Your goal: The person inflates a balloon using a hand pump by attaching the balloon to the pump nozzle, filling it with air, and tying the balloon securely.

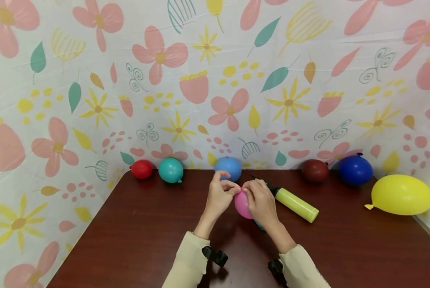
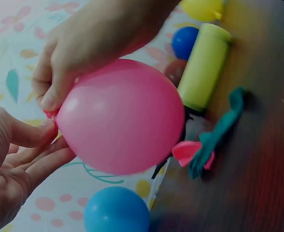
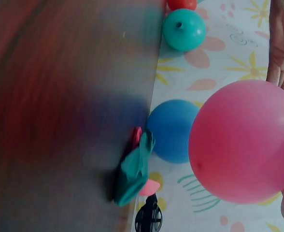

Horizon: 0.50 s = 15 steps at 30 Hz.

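A dark reddish-brown wood-look surface [image 1: 139,240] runs back to a creased white backdrop [image 1: 107,60] printed with pink flowers, yellow blooms and green leaves; the same print lines the left and right sides.

Above the surface, near its middle, is an inflated pink balloon [image 1: 242,206], its neck uppermost in the head view. The left hand [image 1: 218,198] pinches that neck between thumb and finger; the fingers of the right hand [image 1: 263,200] grasp it just beside, and the two nearly meet. Both wrists emerge from cream sleeves [image 1: 187,260].

Along the far edge sit a red balloon [image 1: 141,169], a teal balloon [image 1: 171,170], a light blue balloon [image 1: 227,165], a maroon balloon [image 1: 314,171] and a dark blue balloon [image 1: 356,171]. A larger yellow balloon [image 1: 402,195] rests at the right. A yellow-green hand pump [image 1: 297,204] lies beyond the right hand. The left wrist view shows a limp green balloon [image 2: 214,137] overlapping limp pink rubber [image 2: 185,152] on the surface.
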Motion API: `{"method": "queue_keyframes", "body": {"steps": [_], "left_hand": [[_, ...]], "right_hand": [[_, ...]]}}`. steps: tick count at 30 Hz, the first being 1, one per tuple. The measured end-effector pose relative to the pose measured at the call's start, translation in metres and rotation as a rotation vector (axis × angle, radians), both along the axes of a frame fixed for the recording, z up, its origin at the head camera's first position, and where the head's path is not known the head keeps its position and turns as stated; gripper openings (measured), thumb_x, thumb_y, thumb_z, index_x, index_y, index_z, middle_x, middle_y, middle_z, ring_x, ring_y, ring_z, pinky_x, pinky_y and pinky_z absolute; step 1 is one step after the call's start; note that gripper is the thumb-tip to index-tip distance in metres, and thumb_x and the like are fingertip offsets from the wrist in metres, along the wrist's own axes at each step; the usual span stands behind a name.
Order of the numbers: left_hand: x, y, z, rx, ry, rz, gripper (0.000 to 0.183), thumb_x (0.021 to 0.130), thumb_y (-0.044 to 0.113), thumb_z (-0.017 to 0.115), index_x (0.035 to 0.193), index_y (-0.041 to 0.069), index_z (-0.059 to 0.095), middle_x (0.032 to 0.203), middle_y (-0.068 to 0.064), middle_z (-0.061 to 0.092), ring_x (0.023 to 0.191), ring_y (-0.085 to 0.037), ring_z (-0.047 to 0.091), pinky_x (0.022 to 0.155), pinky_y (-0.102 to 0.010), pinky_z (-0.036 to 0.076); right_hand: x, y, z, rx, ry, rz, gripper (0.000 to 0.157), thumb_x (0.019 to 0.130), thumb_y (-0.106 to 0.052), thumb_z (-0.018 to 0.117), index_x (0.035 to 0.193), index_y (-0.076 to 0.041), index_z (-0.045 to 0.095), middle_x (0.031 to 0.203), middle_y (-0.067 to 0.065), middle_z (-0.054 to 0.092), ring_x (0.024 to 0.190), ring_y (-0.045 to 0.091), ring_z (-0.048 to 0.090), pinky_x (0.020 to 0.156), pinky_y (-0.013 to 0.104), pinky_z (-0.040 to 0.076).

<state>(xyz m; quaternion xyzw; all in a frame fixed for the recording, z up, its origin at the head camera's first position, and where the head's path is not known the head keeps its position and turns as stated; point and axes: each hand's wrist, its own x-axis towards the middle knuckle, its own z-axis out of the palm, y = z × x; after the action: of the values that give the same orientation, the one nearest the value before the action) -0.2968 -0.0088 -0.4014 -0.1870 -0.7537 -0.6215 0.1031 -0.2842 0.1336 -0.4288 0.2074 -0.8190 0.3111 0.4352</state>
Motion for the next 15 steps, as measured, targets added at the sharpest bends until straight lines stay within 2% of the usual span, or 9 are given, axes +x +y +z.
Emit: {"method": "queue_keyframes", "body": {"steps": [4,8,12,15], "left_hand": [[-0.0018,-0.0024,-0.0011,0.073,-0.065,0.017,0.036,0.082,-0.005,0.073,0.102,0.000,0.044,0.084,-0.023,0.073,0.073,-0.020,0.071,0.061,-0.018,0.048],[-0.0014,-0.0013,-0.0016,0.124,-0.104,0.025,0.036,0.079,-0.003,0.076,0.096,0.000,0.045,0.084,-0.024,0.073,0.072,-0.014,0.071,0.061,-0.018,0.048],[-0.0008,0.0022,-0.0024,0.236,-0.152,0.020,0.036,0.076,-0.005,0.079,0.090,0.005,0.047,0.083,-0.027,0.072,0.072,-0.014,0.072,0.061,-0.019,0.050],[-0.0003,0.0044,-0.0030,0.318,-0.171,0.021,0.035,0.074,-0.009,0.078,0.086,0.002,0.047,0.086,-0.031,0.071,0.074,-0.013,0.073,0.063,-0.019,0.051]], "right_hand": [[0.0025,-0.0042,-0.0007,-0.028,-0.034,-0.009,0.009,0.086,-0.002,0.070,0.086,-0.008,0.063,0.082,0.003,0.066,0.084,0.019,0.058,0.063,0.034,0.050],[0.0027,-0.0053,-0.0015,-0.065,-0.038,-0.014,0.008,0.086,-0.001,0.069,0.087,-0.006,0.063,0.082,0.005,0.066,0.083,0.019,0.055,0.062,0.034,0.049],[0.0006,-0.0051,-0.0019,-0.107,-0.030,-0.003,0.010,0.084,0.005,0.068,0.086,-0.003,0.062,0.081,0.006,0.065,0.082,0.019,0.053,0.065,0.033,0.047],[-0.0008,-0.0054,-0.0023,-0.134,-0.044,0.018,0.009,0.085,0.005,0.067,0.086,-0.003,0.062,0.082,0.007,0.065,0.082,0.018,0.052,0.067,0.030,0.045]]}}
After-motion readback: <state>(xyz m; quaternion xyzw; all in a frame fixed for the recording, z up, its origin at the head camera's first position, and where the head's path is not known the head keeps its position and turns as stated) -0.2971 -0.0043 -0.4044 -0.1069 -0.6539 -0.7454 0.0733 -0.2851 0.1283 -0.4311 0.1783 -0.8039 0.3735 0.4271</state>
